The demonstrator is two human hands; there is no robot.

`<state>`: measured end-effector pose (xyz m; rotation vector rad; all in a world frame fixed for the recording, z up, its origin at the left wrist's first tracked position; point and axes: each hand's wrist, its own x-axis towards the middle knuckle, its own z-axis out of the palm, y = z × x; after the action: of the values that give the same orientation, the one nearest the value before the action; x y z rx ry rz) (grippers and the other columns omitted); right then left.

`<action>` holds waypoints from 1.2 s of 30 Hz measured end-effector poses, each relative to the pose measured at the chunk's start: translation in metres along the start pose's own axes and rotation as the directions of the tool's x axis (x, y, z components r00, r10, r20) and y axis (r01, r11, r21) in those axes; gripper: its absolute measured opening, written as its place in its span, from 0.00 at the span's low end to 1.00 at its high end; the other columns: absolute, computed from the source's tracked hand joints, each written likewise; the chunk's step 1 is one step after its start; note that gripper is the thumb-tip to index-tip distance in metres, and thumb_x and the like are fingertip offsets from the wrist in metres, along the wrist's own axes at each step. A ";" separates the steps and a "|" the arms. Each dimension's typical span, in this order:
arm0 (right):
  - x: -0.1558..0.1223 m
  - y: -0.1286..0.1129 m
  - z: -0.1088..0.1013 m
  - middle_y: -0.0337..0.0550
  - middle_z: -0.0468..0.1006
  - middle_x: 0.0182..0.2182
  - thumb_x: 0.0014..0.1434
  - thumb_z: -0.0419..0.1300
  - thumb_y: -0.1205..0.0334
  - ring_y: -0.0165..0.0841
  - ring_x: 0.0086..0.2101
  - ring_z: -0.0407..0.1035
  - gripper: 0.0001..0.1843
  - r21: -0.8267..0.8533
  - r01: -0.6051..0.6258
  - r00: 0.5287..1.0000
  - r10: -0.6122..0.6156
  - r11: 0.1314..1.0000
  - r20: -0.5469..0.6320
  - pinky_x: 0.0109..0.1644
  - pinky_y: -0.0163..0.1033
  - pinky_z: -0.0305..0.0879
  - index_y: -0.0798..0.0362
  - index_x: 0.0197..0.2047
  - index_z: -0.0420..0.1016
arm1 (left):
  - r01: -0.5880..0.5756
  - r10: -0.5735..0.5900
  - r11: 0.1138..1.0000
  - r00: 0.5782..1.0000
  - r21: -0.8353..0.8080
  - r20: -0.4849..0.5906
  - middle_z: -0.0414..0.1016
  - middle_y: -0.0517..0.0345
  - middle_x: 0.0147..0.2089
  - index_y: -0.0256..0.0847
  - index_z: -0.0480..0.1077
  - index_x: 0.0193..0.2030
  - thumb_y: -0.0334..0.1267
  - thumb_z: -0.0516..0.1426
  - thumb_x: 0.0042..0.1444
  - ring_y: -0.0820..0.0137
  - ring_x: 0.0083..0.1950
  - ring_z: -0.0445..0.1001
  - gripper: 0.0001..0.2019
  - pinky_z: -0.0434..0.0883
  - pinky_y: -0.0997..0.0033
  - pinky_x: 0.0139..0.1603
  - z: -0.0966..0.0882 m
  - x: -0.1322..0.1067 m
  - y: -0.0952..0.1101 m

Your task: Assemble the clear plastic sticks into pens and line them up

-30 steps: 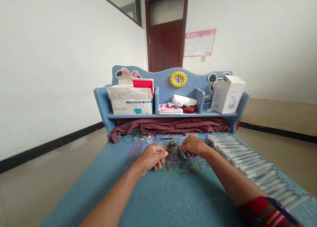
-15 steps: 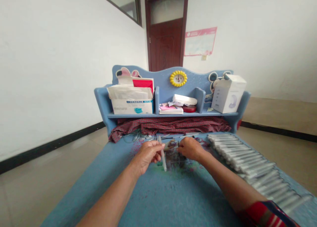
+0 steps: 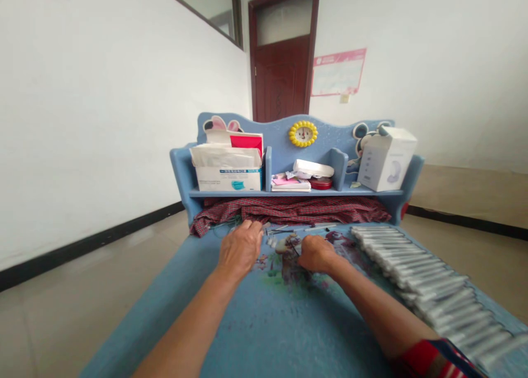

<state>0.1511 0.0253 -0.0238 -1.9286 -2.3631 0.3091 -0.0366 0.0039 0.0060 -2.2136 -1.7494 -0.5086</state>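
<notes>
The right hand (image 3: 317, 254) is closed, fingertips pinching a thin dark piece (image 3: 294, 250) over the blue table (image 3: 256, 334). The left hand (image 3: 241, 248) curls near loose parts (image 3: 284, 231) at the far edge; whether it grips anything cannot be told. Pale tubes (image 3: 418, 270) line the right side. A mask box (image 3: 210, 180) holds white sheets (image 3: 226, 157) and a red packet (image 3: 247, 142); the shelf's middle compartment (image 3: 282, 155), booklets (image 3: 291, 186) and a red tin (image 3: 320, 185).

Plain white walls (image 3: 103, 92) with black skirting (image 3: 41, 263) meet a beige tiled floor (image 3: 49, 317), and a panelled red-brown wooden door (image 3: 282, 75) stands behind the blue-painted desk (image 3: 280, 334) with its wavy-topped shelf (image 3: 277, 138).
</notes>
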 end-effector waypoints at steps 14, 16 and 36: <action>-0.039 0.011 -0.013 0.42 0.76 0.23 0.45 0.53 0.66 0.31 0.29 0.68 0.11 0.054 0.321 0.936 -0.308 0.946 -0.168 0.32 0.31 0.56 0.53 0.25 0.77 | -0.100 0.090 0.993 0.987 0.066 0.134 0.68 0.50 0.39 0.39 0.66 0.39 0.28 0.43 0.56 0.65 0.38 0.70 0.13 0.64 0.69 0.34 0.021 0.000 -0.007; -0.040 0.010 -0.013 0.42 0.75 0.22 0.46 0.52 0.66 0.32 0.30 0.67 0.11 0.025 0.316 0.939 -0.309 0.949 -0.150 0.33 0.32 0.56 0.53 0.26 0.77 | -0.106 0.094 0.990 0.987 0.092 0.130 0.68 0.52 0.39 0.39 0.66 0.38 0.28 0.43 0.56 0.66 0.37 0.70 0.12 0.64 0.70 0.34 0.021 0.000 -0.006; -0.058 -0.006 -0.020 0.54 0.78 0.28 0.46 0.51 0.65 0.42 0.33 0.71 0.13 -0.275 0.267 0.951 -0.299 0.924 -0.083 0.33 0.39 0.61 0.56 0.29 0.77 | -0.254 0.221 0.947 0.959 0.195 0.177 0.69 0.49 0.37 0.37 0.70 0.36 0.27 0.47 0.54 0.62 0.42 0.69 0.11 0.67 0.66 0.38 0.009 -0.004 0.012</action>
<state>0.1608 -0.0300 0.0012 -1.6011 -2.6605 -0.1459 -0.0251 0.0017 -0.0041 -2.3128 -1.4926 -0.0909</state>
